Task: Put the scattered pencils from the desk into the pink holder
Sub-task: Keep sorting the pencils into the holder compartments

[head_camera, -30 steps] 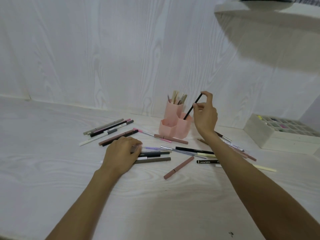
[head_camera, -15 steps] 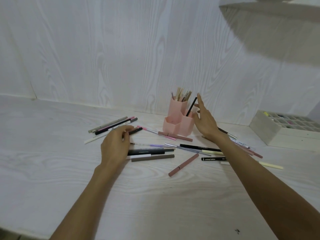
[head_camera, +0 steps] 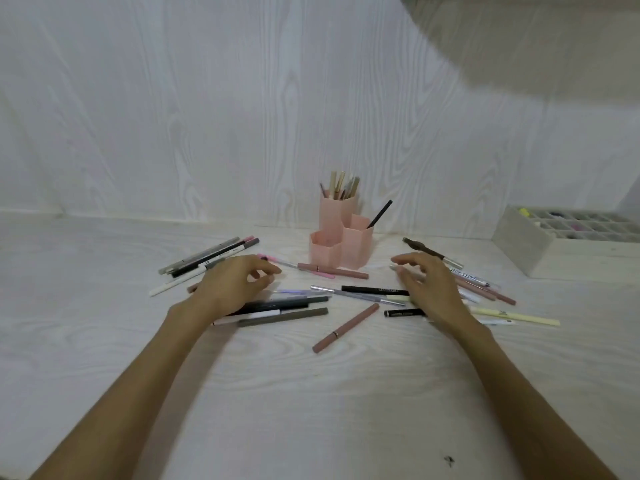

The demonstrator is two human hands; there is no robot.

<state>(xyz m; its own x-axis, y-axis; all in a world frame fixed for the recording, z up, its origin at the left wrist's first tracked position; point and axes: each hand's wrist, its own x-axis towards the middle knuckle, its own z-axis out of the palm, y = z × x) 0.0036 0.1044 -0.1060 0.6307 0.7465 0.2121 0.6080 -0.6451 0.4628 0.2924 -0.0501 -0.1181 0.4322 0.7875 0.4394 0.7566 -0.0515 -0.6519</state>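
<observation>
1. State: my left hand [head_camera: 232, 285] hovers low over the left cluster of pencils, fingers curled and apart, clamped on nothing I can make out. My right hand [head_camera: 429, 286] is likewise spread and empty, above the right cluster.
2. The pink holder [head_camera: 341, 242] stands upright on the counter [head_camera: 311, 393], between and just beyond my hands. Its tall back cell is fairly full; a black pencil [head_camera: 380, 214] leans in the middle cell; the front cell looks empty.
3. Many pencils lie scattered on the counter; task is far from done, by my estimate.
4. Risk: the mauve pencil [head_camera: 332, 270] lies right against the holder's base. Dragging it out sideways could nudge or tip the holder, which looks light.
5. Risk: the grey and black pencils [head_camera: 282, 308] under my left wrist overlap. Pinching one may roll its neighbours away.
6. Risk: the leaning black pencil sticks out toward my right hand's path; a careless reach could lever it out.
7. Risk: grabbing several at once may drop one short of the cell opening.
8. The pink pen [head_camera: 345, 328] lying alone in front seems the safest pick.
</observation>
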